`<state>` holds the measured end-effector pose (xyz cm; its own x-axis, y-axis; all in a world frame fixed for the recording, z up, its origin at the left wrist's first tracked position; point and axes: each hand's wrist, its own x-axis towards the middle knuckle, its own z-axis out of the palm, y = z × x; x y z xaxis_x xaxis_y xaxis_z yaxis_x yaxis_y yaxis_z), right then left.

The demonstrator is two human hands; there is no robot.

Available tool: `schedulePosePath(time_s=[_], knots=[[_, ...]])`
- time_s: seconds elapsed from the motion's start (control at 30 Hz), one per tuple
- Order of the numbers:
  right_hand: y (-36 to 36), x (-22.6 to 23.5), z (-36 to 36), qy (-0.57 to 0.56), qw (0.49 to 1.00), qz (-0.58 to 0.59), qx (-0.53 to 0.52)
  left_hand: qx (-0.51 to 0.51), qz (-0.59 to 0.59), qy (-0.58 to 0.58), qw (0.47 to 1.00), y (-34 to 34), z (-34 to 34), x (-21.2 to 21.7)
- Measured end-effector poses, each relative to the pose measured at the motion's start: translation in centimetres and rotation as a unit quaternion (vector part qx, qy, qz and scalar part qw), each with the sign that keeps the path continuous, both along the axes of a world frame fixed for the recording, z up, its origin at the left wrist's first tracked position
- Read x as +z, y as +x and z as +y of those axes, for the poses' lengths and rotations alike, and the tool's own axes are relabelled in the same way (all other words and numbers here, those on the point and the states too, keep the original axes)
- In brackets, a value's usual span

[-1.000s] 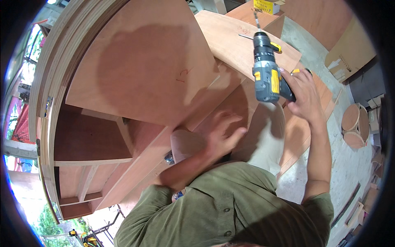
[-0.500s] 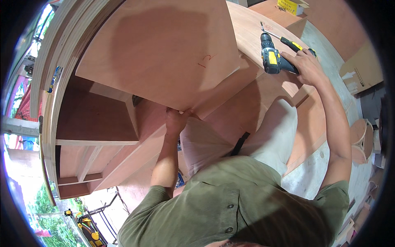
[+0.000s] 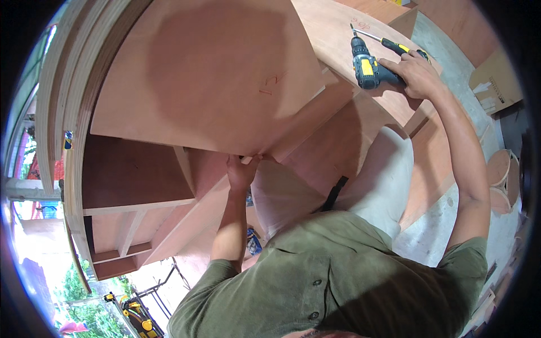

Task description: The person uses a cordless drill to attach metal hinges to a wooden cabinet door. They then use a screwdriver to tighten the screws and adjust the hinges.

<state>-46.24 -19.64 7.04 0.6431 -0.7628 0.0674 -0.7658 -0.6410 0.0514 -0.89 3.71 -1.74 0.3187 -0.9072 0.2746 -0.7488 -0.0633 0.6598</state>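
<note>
Both hands are apart — the left hand point(image 3: 242, 172) at a plywood panel's point(image 3: 220, 84) lower edge, its grip unclear, the right hand point(image 3: 420, 80) clasping a drill point(image 3: 365, 65) beside a screwdriver point(image 3: 393, 46).

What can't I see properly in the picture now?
All in the head view:
Left grip: some fingertips are hidden at the edge of the wooden panel.
Pale bit there: too small to tell.
Drill: the right grip covers part of its handle.
Yellow box: mostly cut off by the top edge.
</note>
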Motion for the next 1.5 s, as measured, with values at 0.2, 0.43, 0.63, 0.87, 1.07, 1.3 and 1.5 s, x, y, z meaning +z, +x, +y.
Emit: schedulePosePath(time_s=[0.2, 0.43, 0.63, 0.87, 1.07, 1.3, 1.5], knots=[[-0.5, 1.4, -1.0, -0.001, 0.999, 0.006, 0.038, 0.018, -0.050, 0.008, 0.999, 0.0, -0.2, 0.3], [-1.3, 1.7, -1.5, -0.038, 0.998, -0.002, 0.045, 0.005, -0.065, 0.058, 0.996, 0.2, -0.3, 1.4], [-1.0, -0.4, -0.3, -0.129, 0.987, -0.099, -0.014, 0.014, -0.075, 0.058, 0.995, 1.4, 0.4, 0.5], [-0.7, -3.0, -0.5, -0.115, 0.961, -0.221, -0.123, 0.009, -0.091, 0.089, 0.992, 0.5, -1.8, 0.0], [-0.9, -6.7, -2.1, -0.132, 0.954, -0.232, -0.135, 0.059, -0.102, 0.095, 0.989, 0.3, -3.2, 0.4], [-0.7, -8.8, -2.2, -0.183, 0.941, -0.262, -0.111, 0.032, -0.156, 0.125, 0.979, 0.3, -3.6, 0.4], [-1.3, -9.4, -1.8, -0.206, 0.936, -0.259, -0.123, 0.060, -0.155, 0.125, 0.978, -0.7, -3.7, 0.7]])
